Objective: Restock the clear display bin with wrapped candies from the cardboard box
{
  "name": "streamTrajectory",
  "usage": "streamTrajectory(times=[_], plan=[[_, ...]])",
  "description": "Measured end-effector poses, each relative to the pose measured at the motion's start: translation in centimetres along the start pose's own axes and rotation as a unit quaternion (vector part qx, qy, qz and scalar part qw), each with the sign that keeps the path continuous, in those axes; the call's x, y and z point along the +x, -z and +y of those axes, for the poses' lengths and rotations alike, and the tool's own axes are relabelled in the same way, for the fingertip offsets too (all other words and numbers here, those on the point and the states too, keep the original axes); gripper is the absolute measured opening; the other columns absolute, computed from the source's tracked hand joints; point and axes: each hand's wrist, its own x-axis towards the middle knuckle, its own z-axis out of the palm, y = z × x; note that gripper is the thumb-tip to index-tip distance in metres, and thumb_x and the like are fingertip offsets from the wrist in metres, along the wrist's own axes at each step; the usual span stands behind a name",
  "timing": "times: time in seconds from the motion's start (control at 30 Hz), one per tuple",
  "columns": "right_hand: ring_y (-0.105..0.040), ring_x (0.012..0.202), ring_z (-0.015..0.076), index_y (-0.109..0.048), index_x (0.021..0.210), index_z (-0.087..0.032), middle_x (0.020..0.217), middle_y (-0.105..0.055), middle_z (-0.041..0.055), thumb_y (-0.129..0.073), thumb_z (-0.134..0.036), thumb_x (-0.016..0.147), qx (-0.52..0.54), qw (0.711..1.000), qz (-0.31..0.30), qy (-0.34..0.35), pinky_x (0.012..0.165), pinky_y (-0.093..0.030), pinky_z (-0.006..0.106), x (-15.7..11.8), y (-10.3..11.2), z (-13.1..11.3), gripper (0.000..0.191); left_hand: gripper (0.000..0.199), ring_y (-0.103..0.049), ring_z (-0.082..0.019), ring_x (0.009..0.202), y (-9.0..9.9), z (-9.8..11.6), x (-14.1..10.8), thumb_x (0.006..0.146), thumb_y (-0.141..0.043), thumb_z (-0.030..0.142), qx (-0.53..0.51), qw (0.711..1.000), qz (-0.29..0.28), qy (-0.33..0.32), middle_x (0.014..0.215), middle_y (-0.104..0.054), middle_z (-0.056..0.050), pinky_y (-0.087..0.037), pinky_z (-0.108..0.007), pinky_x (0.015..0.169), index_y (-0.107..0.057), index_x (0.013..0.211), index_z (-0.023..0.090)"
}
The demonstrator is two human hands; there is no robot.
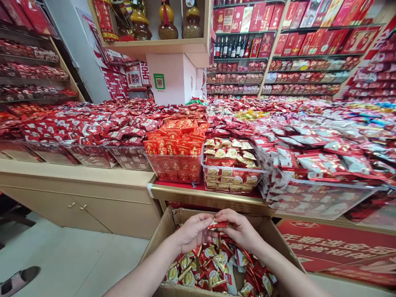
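Above an open cardboard box (154, 243), my left hand (196, 233) and my right hand (236, 227) meet with fingertips close together. Between them is a small red candy packet (217, 225), pinched by both hands; part of it is covered by the fingers. Many loose red and gold candy packets (213, 264) with a durian picture lie in a jumble inside the box. Just behind the box stands a clear plastic bin (230, 175), where similar red and gold durian packets (229, 152) are stacked in neat rows.
Left of the durian bin is a clear bin of orange-red packets (173, 148). A bin of white and red packets (321, 165) stands at right. The counter's gold edge (198, 197) runs behind the box. Shelves of boxes and bottles (230, 47) line the back. A shoe (20, 280) shows at lower left.
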Motion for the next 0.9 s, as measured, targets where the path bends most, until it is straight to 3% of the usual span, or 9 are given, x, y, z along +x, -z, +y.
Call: streamTrajectory(times=[0.1,0.2,0.27,0.33,0.47,0.63,0.7,0.77,0.9], plan=[[-0.052,0.093,0.0181,-0.056,0.094,-0.023,0.101,-0.055,0.0054,-0.050,-0.021,0.071,0.099,0.991,0.042,-0.076,0.082,-0.042,0.036,-0.1,-0.5,0.0,0.024,0.036,-0.057,-0.008,0.064,0.2,-0.3,0.4,0.064,-0.065,0.026,0.002,0.995,0.042,-0.092,0.083,-0.060,-0.001,-0.041,-0.019,0.058,-0.048,0.095,0.018],[-0.056,0.081,0.0173,-0.046,0.104,-0.021,0.095,-0.057,0.0064,-0.043,-0.030,0.076,0.258,0.945,0.072,-0.189,0.068,-0.049,0.036,0.0,-0.8,0.0,0.030,0.040,-0.057,-0.011,0.074,0.4,-0.6,1.0,0.061,-0.067,0.023,0.052,0.981,0.091,-0.165,0.085,-0.060,-0.002,-0.043,-0.024,0.068,-0.046,0.094,0.016],[-0.058,0.074,0.0160,-0.042,0.107,-0.020,0.087,-0.059,0.0050,-0.048,-0.034,0.074,0.309,0.924,0.076,-0.212,0.062,-0.049,0.033,0.2,-1.0,0.0,0.036,0.041,-0.056,-0.012,0.080,0.5,-0.8,1.3,0.060,-0.067,0.020,0.093,0.971,0.103,-0.195,0.085,-0.060,-0.002,-0.042,-0.026,0.074,-0.046,0.095,0.016],[-0.058,0.066,0.0139,-0.041,0.102,-0.019,0.075,-0.060,0.0016,-0.058,-0.034,0.067,0.308,0.924,0.074,-0.213,0.057,-0.048,0.029,0.3,-1.0,0.1,0.042,0.042,-0.055,-0.013,0.083,0.7,-0.9,1.5,0.061,-0.066,0.019,0.122,0.966,0.092,-0.209,0.087,-0.059,-0.002,-0.042,-0.028,0.077,-0.045,0.098,0.016],[-0.055,0.053,0.0101,-0.046,0.077,-0.016,0.059,-0.057,-0.0020,-0.063,-0.036,0.060,0.253,0.941,0.063,-0.217,0.050,-0.044,0.023,0.3,-1.1,0.7,0.031,0.042,-0.055,-0.014,0.083,0.8,-1.1,1.4,0.061,-0.066,0.021,0.145,0.964,0.082,-0.206,0.091,-0.058,-0.004,-0.042,-0.029,0.076,-0.047,0.098,0.017],[-0.053,0.052,0.0099,-0.046,0.074,-0.018,0.059,-0.056,-0.0025,-0.056,-0.035,0.068,0.150,0.969,0.024,-0.193,0.049,-0.042,0.022,0.3,-0.7,0.4,0.021,0.032,-0.055,-0.012,0.071,0.7,-0.8,1.1,0.062,-0.065,0.028,0.193,0.964,0.075,-0.169,0.082,-0.061,-0.003,-0.043,-0.024,0.065,-0.055,0.089,0.014],[-0.053,0.056,0.0110,-0.049,0.075,-0.018,0.063,-0.057,-0.0009,-0.049,-0.032,0.073,0.032,0.990,0.015,-0.136,0.053,-0.042,0.023,0.4,0.0,-1.2,0.014,0.031,-0.056,-0.012,0.066,0.8,-0.7,0.9,0.065,-0.061,0.033,0.198,0.963,0.076,-0.165,0.078,-0.061,-0.002,-0.041,-0.022,0.056,-0.056,0.089,0.014],[-0.054,0.062,0.0124,-0.053,0.078,-0.019,0.068,-0.059,0.0010,-0.044,-0.028,0.077,-0.115,0.992,0.028,-0.054,0.059,-0.042,0.024,0.6,1.3,-3.7,0.013,0.031,-0.055,-0.011,0.059,1.0,-0.6,0.8,0.069,-0.056,0.037,0.188,0.966,0.081,-0.157,0.072,-0.061,-0.002,-0.038,-0.020,0.049,-0.055,0.090,0.015],[-0.055,0.075,0.0139,-0.054,0.090,-0.019,0.082,-0.061,0.0037,-0.038,-0.022,0.079,-0.308,0.942,0.109,0.080,0.067,-0.042,0.024,2.3,5.8,-10.2,0.019,0.031,-0.054,-0.009,0.053,1.3,-0.8,0.8,0.065,-0.059,0.038,0.181,0.968,0.108,-0.136,0.065,-0.060,0.000,-0.036,-0.020,0.049,-0.054,0.083,0.014]])
